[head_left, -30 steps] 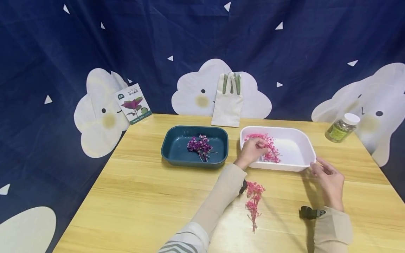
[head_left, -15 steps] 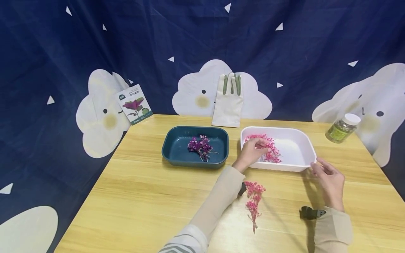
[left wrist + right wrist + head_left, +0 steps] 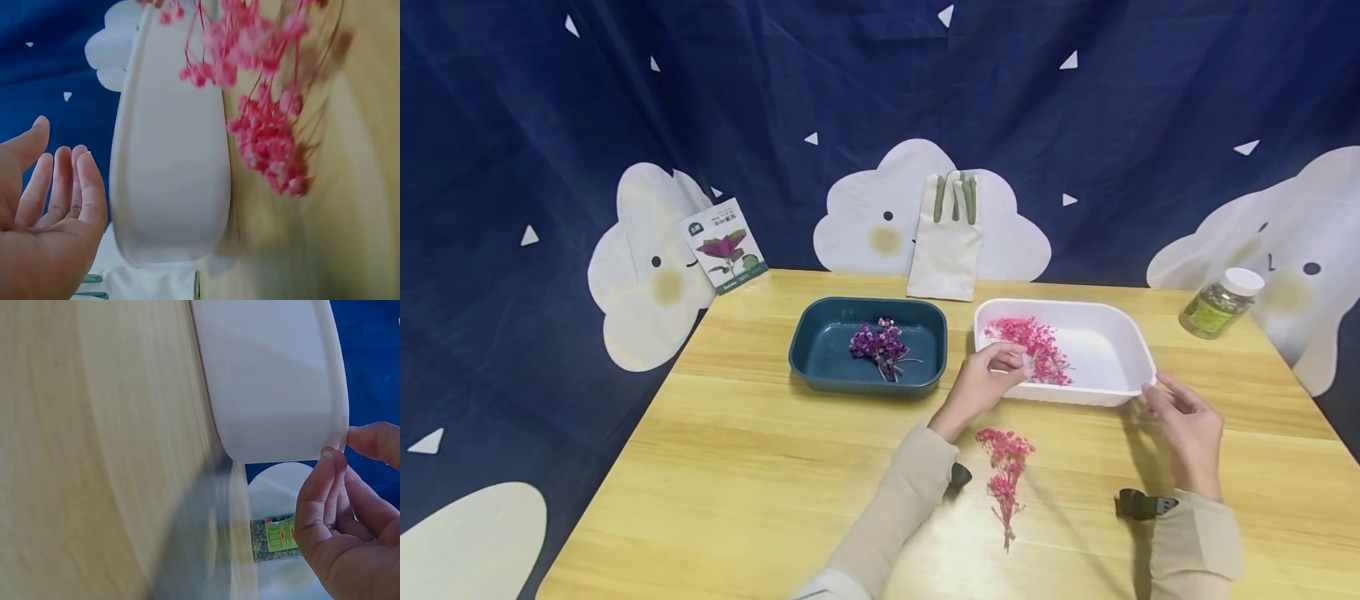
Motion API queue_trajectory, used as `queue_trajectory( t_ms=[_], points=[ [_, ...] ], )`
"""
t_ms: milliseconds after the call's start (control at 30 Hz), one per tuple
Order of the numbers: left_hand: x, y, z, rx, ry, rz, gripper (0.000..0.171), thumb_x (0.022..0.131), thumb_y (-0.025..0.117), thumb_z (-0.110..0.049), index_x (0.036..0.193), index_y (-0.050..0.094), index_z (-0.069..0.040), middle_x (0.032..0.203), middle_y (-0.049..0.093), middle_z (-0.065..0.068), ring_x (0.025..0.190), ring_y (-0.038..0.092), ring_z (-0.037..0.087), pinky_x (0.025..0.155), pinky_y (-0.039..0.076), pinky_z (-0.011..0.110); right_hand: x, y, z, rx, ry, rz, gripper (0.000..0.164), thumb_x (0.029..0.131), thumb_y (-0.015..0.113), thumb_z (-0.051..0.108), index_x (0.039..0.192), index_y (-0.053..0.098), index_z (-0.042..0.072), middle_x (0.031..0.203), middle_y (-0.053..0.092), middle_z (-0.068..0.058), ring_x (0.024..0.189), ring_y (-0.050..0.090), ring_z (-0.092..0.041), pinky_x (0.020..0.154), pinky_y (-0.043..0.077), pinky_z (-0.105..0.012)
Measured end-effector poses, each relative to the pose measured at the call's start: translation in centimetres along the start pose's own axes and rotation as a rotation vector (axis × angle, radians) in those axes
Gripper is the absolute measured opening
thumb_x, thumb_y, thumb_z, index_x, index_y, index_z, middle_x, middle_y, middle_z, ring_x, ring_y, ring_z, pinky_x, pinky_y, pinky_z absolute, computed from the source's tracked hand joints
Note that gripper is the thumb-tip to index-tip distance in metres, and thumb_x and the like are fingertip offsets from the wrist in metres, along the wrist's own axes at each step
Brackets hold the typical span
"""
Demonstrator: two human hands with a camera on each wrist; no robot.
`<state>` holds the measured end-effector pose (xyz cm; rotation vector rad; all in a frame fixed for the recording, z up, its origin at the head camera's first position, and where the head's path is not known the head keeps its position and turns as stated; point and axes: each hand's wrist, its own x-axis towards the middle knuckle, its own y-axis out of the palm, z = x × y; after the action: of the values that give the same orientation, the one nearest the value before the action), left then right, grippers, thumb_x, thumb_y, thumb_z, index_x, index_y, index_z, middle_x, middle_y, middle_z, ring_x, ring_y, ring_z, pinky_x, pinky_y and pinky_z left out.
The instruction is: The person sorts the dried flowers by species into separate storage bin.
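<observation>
A white plastic tray (image 3: 1105, 350) holds a bunch of pink dried flowers (image 3: 1036, 343) along its left side. My left hand (image 3: 976, 390), fingers loosely bent and holding nothing, hovers at the tray's front left rim. In the left wrist view its palm (image 3: 53, 244) shows bare beside the tray wall. Thumb and fingertips of my right hand (image 3: 1186, 429) pinch the tray's front right corner, as the right wrist view also shows at the rim (image 3: 342, 419). Another pink dried flower bunch (image 3: 1004, 471) lies on the table between my forearms, stems toward me.
Left of the white tray stands a dark teal tray (image 3: 820, 367) with a purple dried flower bunch (image 3: 880, 346) in it. Behind them a pair of gloves (image 3: 947, 250) leans on the curtain. A lidded jar (image 3: 1217, 307) stands back right; a seed packet (image 3: 726, 246) leans back left.
My left hand has drawn back from the pink flowers in the white tray toward its front left rim, leaving them there. My right hand stays on the corner.
</observation>
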<state>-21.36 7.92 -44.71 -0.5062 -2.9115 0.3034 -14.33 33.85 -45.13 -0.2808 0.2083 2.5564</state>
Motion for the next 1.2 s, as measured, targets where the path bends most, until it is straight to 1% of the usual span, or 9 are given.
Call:
queue_trajectory(
  t_ms=[100,200,333,433,633,800,933,1067,1200],
  points=[
    [-1.1,-0.2,0.0,-0.012,-0.020,0.029,0.036,0.089,0.070,-0.012,0.124,0.064,-0.005,0.098,0.070,0.007,0.086,0.063,0.000,0.080,0.053,0.015,0.1,0.0,0.1,0.003,0.001,-0.003,0.025,0.086,0.073,0.007,0.088,0.070,0.032,0.069,0.069,0.016,0.061,0.063,0.001,0.059,0.052,-0.011],
    [-2.3,-0.3,0.1,-0.039,-0.065,0.048,0.039,0.089,0.071,-0.015,0.126,0.063,-0.008,0.100,0.069,0.006,0.085,0.063,0.001,0.080,0.053,0.015,0.1,0.1,0.1,0.012,-0.008,0.000,0.026,0.086,0.073,0.007,0.087,0.070,0.032,0.069,0.069,0.016,0.061,0.063,0.000,0.059,0.052,-0.011],
    [-3.9,-0.3,0.5,-0.048,-0.112,0.039,0.038,0.088,0.073,-0.019,0.124,0.065,-0.014,0.101,0.070,0.004,0.087,0.064,0.002,0.079,0.053,0.016,0.0,0.3,0.1,0.020,-0.016,0.002,0.026,0.085,0.073,0.006,0.087,0.070,0.032,0.069,0.069,0.015,0.060,0.063,0.000,0.058,0.052,-0.011],
    [-5.0,-0.3,1.0,-0.062,-0.138,0.023,0.037,0.087,0.073,-0.020,0.123,0.066,-0.015,0.103,0.070,0.003,0.089,0.064,0.003,0.081,0.053,0.016,0.0,0.3,0.1,0.018,-0.019,0.001,0.025,0.085,0.073,0.006,0.086,0.070,0.032,0.068,0.069,0.015,0.059,0.063,0.000,0.058,0.052,-0.011],
    [-7.0,-0.5,1.6,-0.086,-0.147,0.020,0.036,0.088,0.071,-0.016,0.123,0.065,-0.009,0.103,0.069,0.006,0.090,0.063,0.002,0.083,0.052,0.015,0.0,0.3,0.1,0.018,-0.017,-0.004,0.025,0.086,0.073,0.006,0.086,0.071,0.032,0.068,0.069,0.015,0.059,0.063,0.000,0.058,0.052,-0.011],
    [-8.6,-0.9,1.4,-0.063,-0.153,0.014,0.035,0.087,0.072,-0.016,0.121,0.066,-0.010,0.101,0.070,0.006,0.087,0.061,-0.001,0.082,0.052,0.014,0.0,0.2,0.1,0.008,-0.013,-0.011,0.025,0.086,0.073,0.007,0.086,0.071,0.032,0.068,0.068,0.015,0.059,0.063,0.001,0.057,0.052,-0.011],
    [-10.1,-0.9,1.3,-0.046,-0.172,0.053,0.032,0.087,0.073,-0.018,0.118,0.067,-0.010,0.100,0.069,0.004,0.086,0.060,-0.002,0.081,0.051,0.014,-0.1,0.1,0.1,0.013,-0.014,-0.009,0.026,0.086,0.072,0.006,0.085,0.071,0.032,0.068,0.069,0.015,0.059,0.063,0.000,0.057,0.052,-0.011],
    [-11.4,-0.7,1.2,-0.053,-0.185,0.095,0.028,0.087,0.073,-0.017,0.114,0.068,-0.009,0.100,0.069,0.003,0.086,0.059,-0.003,0.081,0.051,0.014,-0.1,0.1,0.1,0.014,-0.027,-0.003,0.027,0.086,0.072,0.006,0.085,0.070,0.032,0.068,0.069,0.015,0.058,0.063,0.000,0.057,0.052,-0.011],
    [-12.3,-0.3,1.0,-0.074,-0.222,0.103,0.028,0.086,0.074,-0.017,0.112,0.068,-0.009,0.098,0.069,0.002,0.083,0.059,-0.004,0.079,0.051,0.013,-0.1,0.2,0.0,0.020,-0.040,-0.002,0.027,0.086,0.072,0.005,0.085,0.071,0.032,0.067,0.069,0.015,0.057,0.063,0.000,0.056,0.052,-0.011]
  ],
)
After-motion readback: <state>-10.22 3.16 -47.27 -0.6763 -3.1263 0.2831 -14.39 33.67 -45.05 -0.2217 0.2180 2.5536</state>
